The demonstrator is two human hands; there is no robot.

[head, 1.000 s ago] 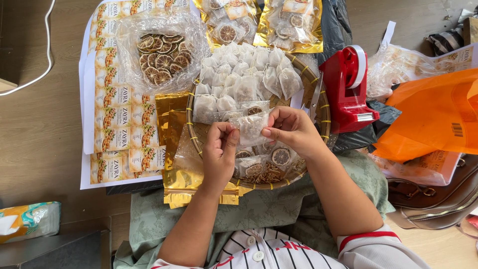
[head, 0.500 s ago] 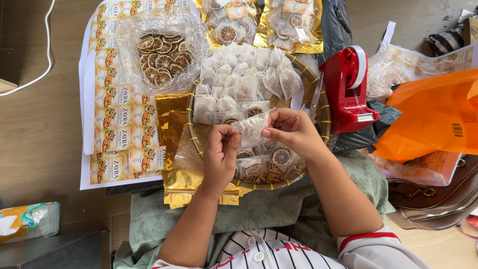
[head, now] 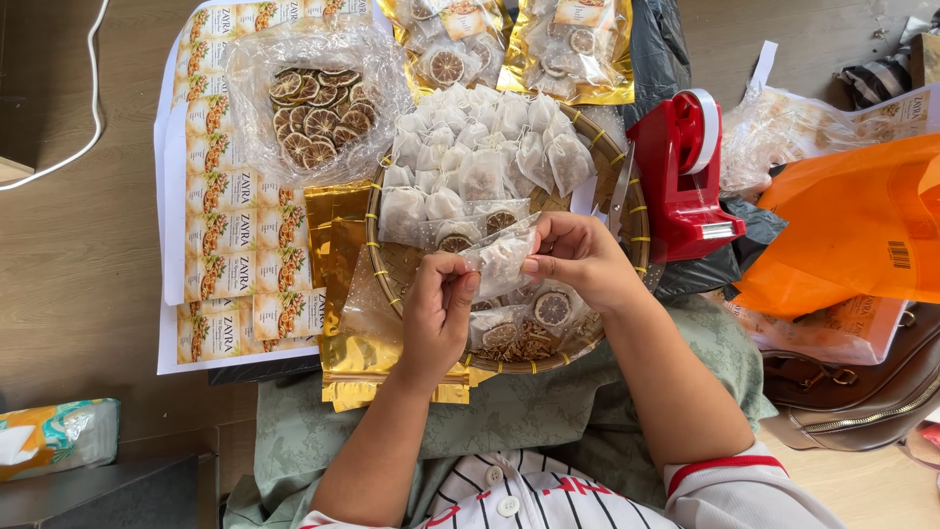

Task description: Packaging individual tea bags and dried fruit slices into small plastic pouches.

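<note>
Both my hands hold one small clear plastic pouch [head: 499, 260] with pale contents above a round woven bamboo tray [head: 636, 220]. My left hand [head: 438, 313] pinches its lower left edge; my right hand [head: 578, 257] grips its right end. In the tray lie several white tea sachets [head: 485, 147] at the far side, and small clear pouches with dried citrus slices [head: 551, 309] at the near side. Gold foil pouches [head: 338, 240] lie under the tray's left edge.
A clear bag of dried citrus slices [head: 315, 113] rests on printed label sheets [head: 220, 206] at the left. Two filled gold pouches [head: 509, 44] lie beyond the tray. A red tape dispenser [head: 685, 181], an orange bag [head: 852, 230] and a brown handbag [head: 862, 392] stand on the right.
My hands have stayed over the tray; the fingers have shifted slightly on the small pouch, which now lies more across between them.
</note>
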